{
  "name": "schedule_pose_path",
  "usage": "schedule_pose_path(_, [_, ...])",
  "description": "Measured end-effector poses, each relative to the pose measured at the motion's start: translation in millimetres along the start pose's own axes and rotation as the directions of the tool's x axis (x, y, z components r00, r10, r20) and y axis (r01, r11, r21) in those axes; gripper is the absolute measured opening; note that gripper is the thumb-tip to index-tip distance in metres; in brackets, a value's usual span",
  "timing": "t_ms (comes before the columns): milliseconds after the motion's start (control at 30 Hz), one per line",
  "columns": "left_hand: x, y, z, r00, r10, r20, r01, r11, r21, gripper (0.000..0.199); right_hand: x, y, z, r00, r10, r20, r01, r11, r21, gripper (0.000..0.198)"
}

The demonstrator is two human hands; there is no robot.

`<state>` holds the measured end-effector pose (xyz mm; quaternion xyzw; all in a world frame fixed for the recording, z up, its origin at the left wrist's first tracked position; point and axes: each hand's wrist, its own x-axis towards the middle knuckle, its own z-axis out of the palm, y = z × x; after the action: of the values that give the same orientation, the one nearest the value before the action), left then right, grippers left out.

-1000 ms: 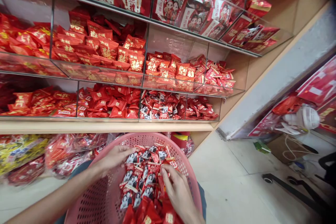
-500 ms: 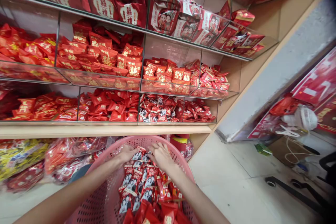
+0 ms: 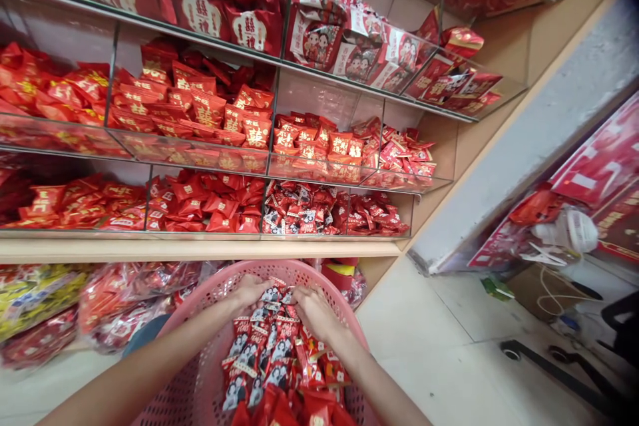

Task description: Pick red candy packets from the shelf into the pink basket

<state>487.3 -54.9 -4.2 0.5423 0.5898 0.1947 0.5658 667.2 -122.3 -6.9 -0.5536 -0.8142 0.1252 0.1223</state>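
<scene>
Inside a pink perforated plastic basket (image 3: 219, 279) lies a heap of small red candy packets (image 3: 257, 339) printed with black-and-white couple pictures. My left hand (image 3: 252, 291) is at the far end of the heap, its fingers closed against the packets there. Across from it, my right hand (image 3: 313, 311) curls its fingers over packets on the other side. A few packets (image 3: 273, 293) show between the two hands; my fingertips are partly hidden. Plain red packets with gold print (image 3: 279, 406) fill the near end of the basket, and red-orange ones (image 3: 312, 359) lie under my right forearm.
Above the basket, a wooden shelf (image 3: 200, 250) carries clear-walled bins of red packets (image 3: 204, 113). Below it at left are plastic bags of packets (image 3: 124, 299) and a blue-grey rounded object (image 3: 144, 336). A white fan (image 3: 569, 229) and black chair legs (image 3: 554, 373) stand at right.
Both hands have shifted slightly, and the right hand's spread fingers have curled in around packets. The packets at the far end have moved a little between the hands.
</scene>
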Motion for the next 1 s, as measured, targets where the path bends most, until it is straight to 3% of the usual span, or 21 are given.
schedule_pose_path(333, [-2.4, 1.4, 8.7, 0.994, -0.103, 0.043, 0.108, 0.983, -0.147, 0.019, -5.7, 6.0, 6.1, 0.997, -0.042, -0.072, 0.048, 0.996, 0.077, 0.022])
schedule_pose_path(433, [4.1, -7.4, 8.4, 0.996, -0.088, 0.020, 0.090, 0.978, -0.190, 0.020, -6.1, 7.0, 7.3, 0.995, -0.047, -0.092, 0.055, 0.995, 0.080, 0.020])
schedule_pose_path(533, [12.4, -16.3, 11.0, 0.996, -0.040, 0.075, 0.055, 0.979, -0.199, 0.019, -5.1, 6.8, 8.8, 0.994, -0.050, -0.092, 0.057, 0.996, 0.074, 0.019])
schedule_pose_path(633, [17.8, -21.7, 13.3, 0.996, 0.008, 0.088, -0.002, 0.997, -0.073, 0.019, -4.2, 6.1, 8.3, 0.994, -0.049, -0.093, 0.055, 0.996, 0.066, 0.016])
schedule_pose_path(767, [17.8, -22.5, 11.1, 0.997, 0.074, 0.003, -0.073, 0.982, 0.172, 0.027, -4.8, 9.2, 0.3, 0.991, -0.021, -0.134, 0.031, 0.997, 0.077, 0.018])
schedule_pose_path(1000, [21.3, -27.5, 6.3, 1.000, 0.019, 0.025, -0.023, 0.984, 0.177, 0.033, -8.5, 30.4, -17.5, 0.956, 0.074, -0.283, -0.023, 0.984, 0.178, 0.021])
